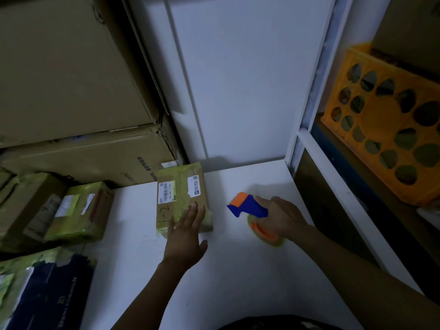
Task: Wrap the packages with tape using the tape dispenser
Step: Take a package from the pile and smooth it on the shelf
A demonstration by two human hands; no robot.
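White table top fills ctr + lower right of frame. Ctr: flat cardboard package w/ yellowish tape, labels up. Near it on the right, not touching: blue/orange tape dispenser, roll seems to touch the top. Left edge: taped boxes side by side. Lower left: dark box. Upper left, at back: big cartons.

left hand flat, right hand curled, gripping

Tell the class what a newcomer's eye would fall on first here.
The blue and orange tape dispenser stands out, gripped by the right hand on the white table. Next comes the yellow crate on the right shelf, then the taped package under the left hand.
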